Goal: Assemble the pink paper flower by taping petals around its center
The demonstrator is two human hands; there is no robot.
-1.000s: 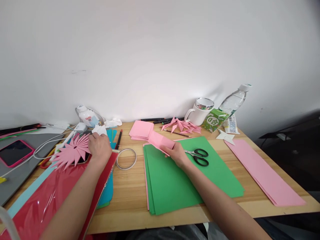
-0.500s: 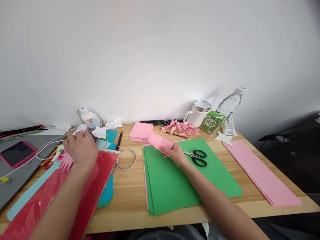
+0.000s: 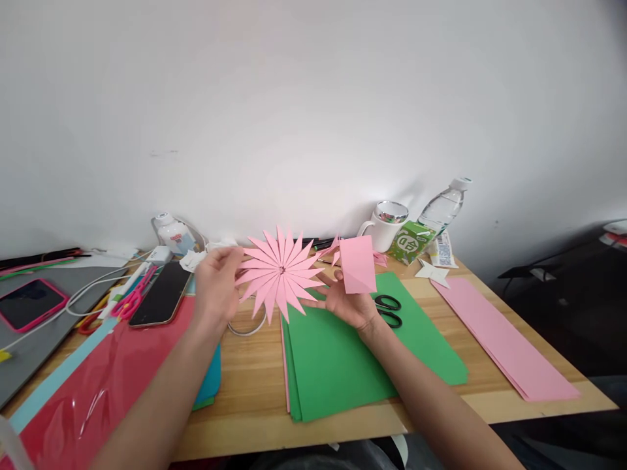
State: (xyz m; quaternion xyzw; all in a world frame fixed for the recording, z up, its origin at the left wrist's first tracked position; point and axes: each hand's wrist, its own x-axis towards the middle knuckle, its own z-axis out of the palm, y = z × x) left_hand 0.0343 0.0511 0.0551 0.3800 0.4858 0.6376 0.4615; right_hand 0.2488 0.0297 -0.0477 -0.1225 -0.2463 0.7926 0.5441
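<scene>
In the head view my left hand (image 3: 215, 284) pinches the edge of a pink folded-paper starburst (image 3: 281, 269), held up above the table with many pointed rays facing me. My right hand (image 3: 350, 301) is raised just to its right, palm partly up and fingers stretched toward the rays. A pink paper piece (image 3: 358, 264) rests upright in that hand, its grip partly hidden behind the paper. Below lies a stack of green paper (image 3: 362, 365) with black-handled scissors (image 3: 389, 310) on it. A roll of tape (image 3: 247, 329) lies partly behind the starburst.
A phone (image 3: 161, 294) lies over a red plastic-wrapped pack (image 3: 127, 365) at left, near pink scissors (image 3: 134, 294). A white mug (image 3: 385, 228), green box (image 3: 411, 241) and water bottle (image 3: 445, 205) stand at the back right. Pink paper strips (image 3: 504, 339) lie at right.
My left hand has lifted the pink starburst from the left and brought it to the middle, uncovering the phone. My right hand has turned palm up, raising the pink paper piece.
</scene>
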